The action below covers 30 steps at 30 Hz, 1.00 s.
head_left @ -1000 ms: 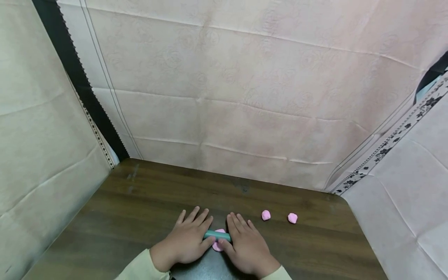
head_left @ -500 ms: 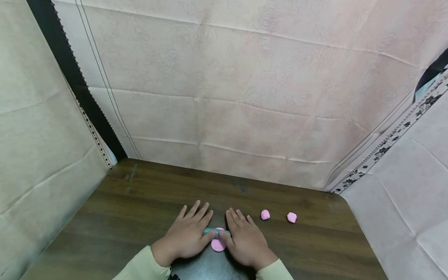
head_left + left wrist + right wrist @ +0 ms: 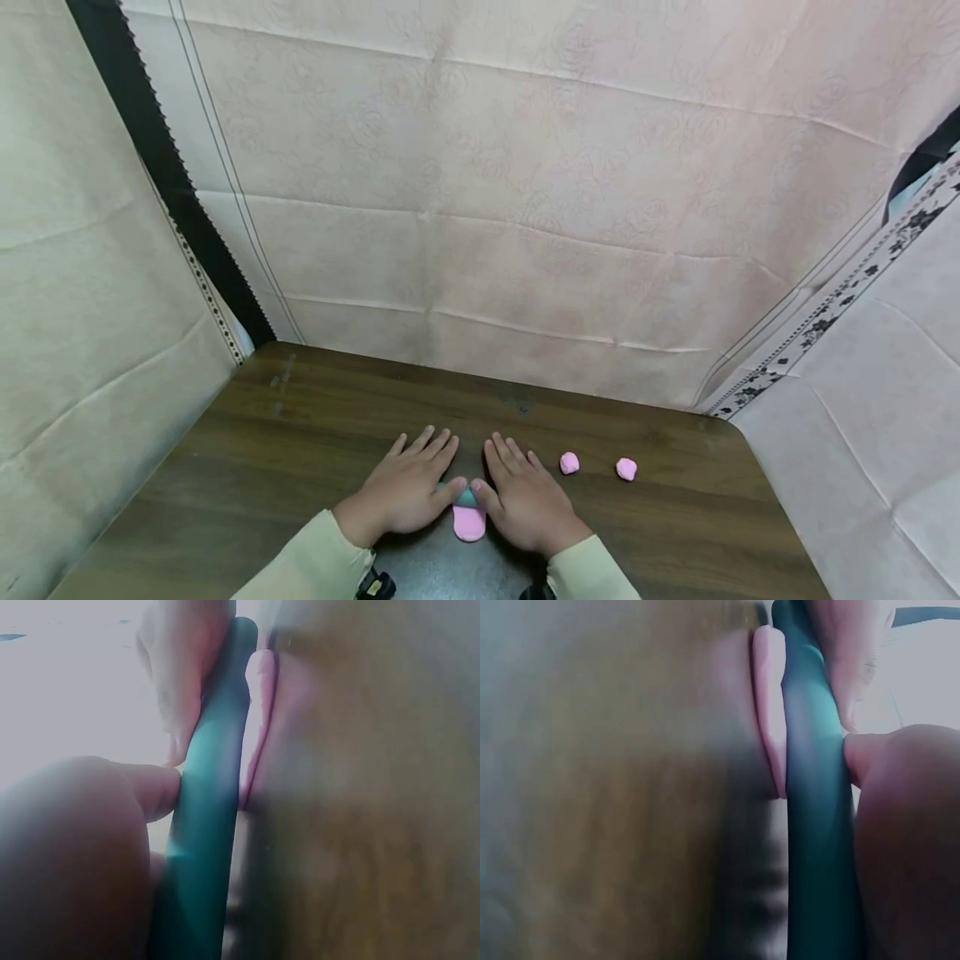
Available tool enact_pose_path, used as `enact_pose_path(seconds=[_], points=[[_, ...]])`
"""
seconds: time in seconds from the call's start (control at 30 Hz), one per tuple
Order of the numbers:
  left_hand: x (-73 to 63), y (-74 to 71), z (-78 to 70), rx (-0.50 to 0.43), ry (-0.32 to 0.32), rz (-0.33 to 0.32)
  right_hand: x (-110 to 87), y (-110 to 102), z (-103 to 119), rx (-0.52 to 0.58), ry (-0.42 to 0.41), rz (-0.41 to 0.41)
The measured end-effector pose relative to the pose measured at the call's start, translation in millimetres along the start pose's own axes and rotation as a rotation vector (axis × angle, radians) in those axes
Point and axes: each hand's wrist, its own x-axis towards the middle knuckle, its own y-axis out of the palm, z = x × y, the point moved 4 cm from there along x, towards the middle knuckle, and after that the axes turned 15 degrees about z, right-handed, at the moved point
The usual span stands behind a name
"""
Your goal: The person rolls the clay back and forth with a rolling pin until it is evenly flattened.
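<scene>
A small teal rolling pin (image 3: 467,497) lies crosswise on a flattened piece of pink clay (image 3: 469,525), whose near part shows as a rounded tongue; the pin covers its far end. My left hand (image 3: 408,493) presses on the pin's left end, fingers straight and spread, thumb on top. On the right end rests my right hand (image 3: 528,504), its fingers straight too. The thumbs almost meet over the middle. Both wrist views show the thumbs touching the rolling pin (image 3: 210,772) and the thin clay (image 3: 769,705) beneath it, against the wooden tabletop.
Two small pink clay lumps (image 3: 569,462) sit on the brown wooden table (image 3: 360,392) to the right of my right hand. Pale cloth sheets (image 3: 480,208) hang behind and at both sides of the table.
Both hands have pushed the rolling pin slightly forward, away from me. More of the flattened clay shows on the near side of the pin. The two lumps have stayed put.
</scene>
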Motion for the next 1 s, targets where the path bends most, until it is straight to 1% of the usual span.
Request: enact_pose_path(seconds=[0.2,0.37,0.63,0.77,1.0], points=[[11.0,-0.1,6.6,0.017,-0.006,-0.01,7.7,-3,-6,-0.001,-0.002,0.015],[17.4,-1.5,10.2,0.017,-0.011,-0.017,14.3,-6,-10,0.003,-0.013,0.029],[27.2,-9.1,15.4,0.032,-0.045,-0.028,28.3,-10,-19,0.013,-0.034,0.058],[31.7,-13.2,16.1,0.021,-0.046,-0.02,32.8,-11,-23,0.023,-0.032,0.07],[37.3,-16.9,19.1,0.009,-0.065,0.013,39.0,-16,-26,0.008,-0.038,0.104]])
